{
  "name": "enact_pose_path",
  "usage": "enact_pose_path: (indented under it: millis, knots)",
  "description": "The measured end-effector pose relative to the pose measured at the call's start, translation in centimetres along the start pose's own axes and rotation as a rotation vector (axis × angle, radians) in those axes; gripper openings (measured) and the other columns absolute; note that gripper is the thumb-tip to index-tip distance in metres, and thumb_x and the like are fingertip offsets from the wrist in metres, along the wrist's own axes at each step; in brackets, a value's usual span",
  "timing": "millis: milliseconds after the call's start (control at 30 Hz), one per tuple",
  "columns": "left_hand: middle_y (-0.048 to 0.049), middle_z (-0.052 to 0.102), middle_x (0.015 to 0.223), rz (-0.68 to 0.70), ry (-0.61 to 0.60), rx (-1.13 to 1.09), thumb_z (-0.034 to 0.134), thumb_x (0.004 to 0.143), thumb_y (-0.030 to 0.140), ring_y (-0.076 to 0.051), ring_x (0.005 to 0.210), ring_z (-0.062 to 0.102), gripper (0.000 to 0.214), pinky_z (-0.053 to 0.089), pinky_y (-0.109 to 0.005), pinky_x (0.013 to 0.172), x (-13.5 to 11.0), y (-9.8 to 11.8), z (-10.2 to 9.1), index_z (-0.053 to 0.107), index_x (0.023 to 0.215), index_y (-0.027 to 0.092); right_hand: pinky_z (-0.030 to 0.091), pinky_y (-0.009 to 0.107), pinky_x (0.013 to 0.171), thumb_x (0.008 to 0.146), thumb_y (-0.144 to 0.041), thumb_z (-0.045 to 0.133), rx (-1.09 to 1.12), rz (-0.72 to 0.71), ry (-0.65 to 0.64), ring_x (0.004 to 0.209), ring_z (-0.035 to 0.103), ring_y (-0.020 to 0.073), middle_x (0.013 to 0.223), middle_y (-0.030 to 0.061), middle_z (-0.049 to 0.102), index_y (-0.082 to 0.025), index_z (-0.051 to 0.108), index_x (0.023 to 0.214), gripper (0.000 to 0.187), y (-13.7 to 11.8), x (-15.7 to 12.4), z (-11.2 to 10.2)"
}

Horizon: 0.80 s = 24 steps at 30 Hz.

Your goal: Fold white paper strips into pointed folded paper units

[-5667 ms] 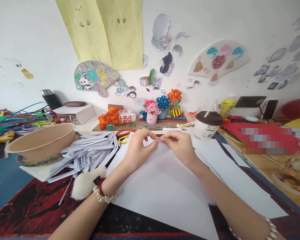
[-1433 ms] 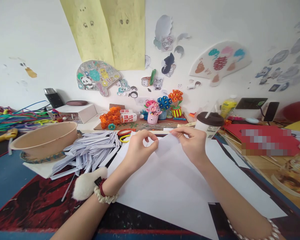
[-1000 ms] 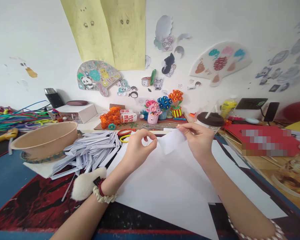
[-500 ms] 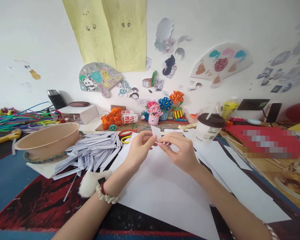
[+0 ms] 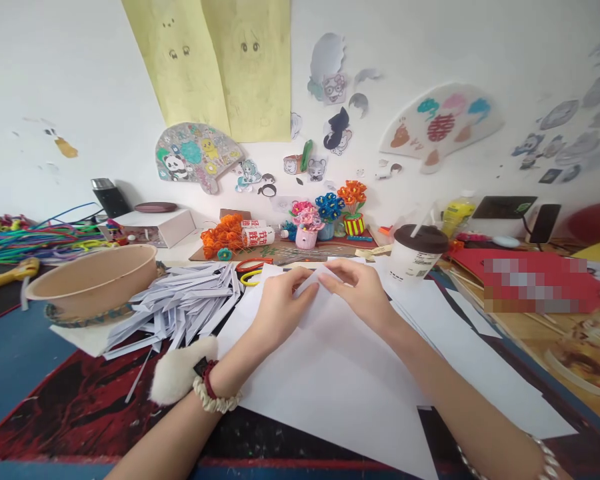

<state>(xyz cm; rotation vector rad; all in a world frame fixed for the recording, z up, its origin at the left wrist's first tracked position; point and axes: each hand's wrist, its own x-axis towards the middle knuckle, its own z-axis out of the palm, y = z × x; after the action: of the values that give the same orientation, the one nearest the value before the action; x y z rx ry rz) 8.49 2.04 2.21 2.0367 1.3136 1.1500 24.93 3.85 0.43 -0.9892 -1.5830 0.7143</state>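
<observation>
My left hand (image 5: 280, 308) and my right hand (image 5: 363, 297) meet at the far end of a large white paper sheet (image 5: 340, 387). Between their fingertips is a small white piece of paper (image 5: 314, 283), pinched from both sides and held low over the sheet. Both hands have their fingers curled onto it. A pile of folded white paper strips (image 5: 180, 303) lies just left of my left hand. Red and yellow scissors (image 5: 250, 270) rest beyond my left hand.
A tan bowl (image 5: 87, 280) stands at the left, with coloured pipe cleaners (image 5: 35, 237) behind it. A lidded cup with a straw (image 5: 414, 257) is right of my hands. Small pots of craft flowers (image 5: 325, 217) line the wall. A red folder (image 5: 530, 280) lies at the right.
My right hand pulled a small piece of paper away to the right, brought it back to my left hand, and both hands have now lowered it onto the sheet.
</observation>
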Motion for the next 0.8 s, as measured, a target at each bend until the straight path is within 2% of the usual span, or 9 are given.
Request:
enact_pose_path:
  millis: [100,200,367,467,600,800]
  knots:
    - [-0.0023,0.071,0.077,-0.015,0.023,-0.065,0.059,0.082,0.029,-0.016,0.07,0.065,0.015,0.046,-0.026,0.062,0.1,-0.2,-0.1,0.066,0.086,0.017,0.052,0.033,0.068,0.073,-0.043,0.071,0.103,0.058,0.023,0.072,0.065,0.0209,0.078,0.006,0.072,-0.017,0.071,0.077,0.026,0.1,0.1,-0.2]
    - [-0.0034,0.071,0.077,-0.038,0.049,-0.148,0.061,0.081,0.031,-0.017,0.072,0.066,0.014,0.046,-0.025,0.059,0.4,-0.6,-0.4,0.065,0.083,0.017,0.051,0.031,0.066,0.071,-0.041,0.073,0.206,0.098,0.068,0.071,0.065,0.0195,0.076,0.005,0.071,-0.017,0.071,0.076,0.025,-0.3,0.2,-0.7]
    - [-0.0032,0.071,0.076,-0.025,0.059,-0.167,0.061,0.081,0.028,-0.016,0.071,0.065,0.012,0.046,-0.025,0.06,0.2,-0.4,-0.2,0.065,0.08,0.017,0.049,0.029,0.059,0.063,-0.044,0.079,0.334,0.238,-0.088,0.066,0.061,0.0177,0.073,0.0036,0.067,-0.016,0.069,0.079,0.034,-1.0,0.1,-0.6]
    - [-0.0027,0.07,0.076,-0.011,0.054,-0.157,0.061,0.081,0.029,-0.016,0.07,0.064,0.013,0.046,-0.025,0.062,-0.1,0.0,0.0,0.065,0.079,0.018,0.046,0.028,0.057,0.058,-0.045,0.082,0.404,0.326,-0.108,0.062,0.058,0.016,0.069,0.002,0.065,-0.015,0.068,0.077,0.038,-1.0,0.0,-0.3]
    - [-0.0022,0.068,0.079,-0.002,0.047,-0.142,0.061,0.082,0.03,-0.014,0.07,0.061,0.013,0.044,-0.025,0.06,0.0,0.0,-0.2,0.064,0.08,0.018,0.044,0.029,0.057,0.055,-0.041,0.084,0.389,0.327,-0.069,0.06,0.056,0.0152,0.064,0.0004,0.064,-0.014,0.067,0.069,0.035,-0.7,0.0,-0.6]
    - [-0.0021,0.067,0.087,0.037,0.071,-0.137,0.058,0.084,0.028,-0.013,0.072,0.056,0.011,0.044,-0.025,0.064,0.2,-0.1,-0.6,0.062,0.081,0.018,0.043,0.028,0.055,0.059,-0.04,0.083,0.34,0.278,-0.093,0.058,0.055,0.0149,0.062,-0.0005,0.062,-0.015,0.066,0.066,0.03,-0.5,0.0,-0.8]
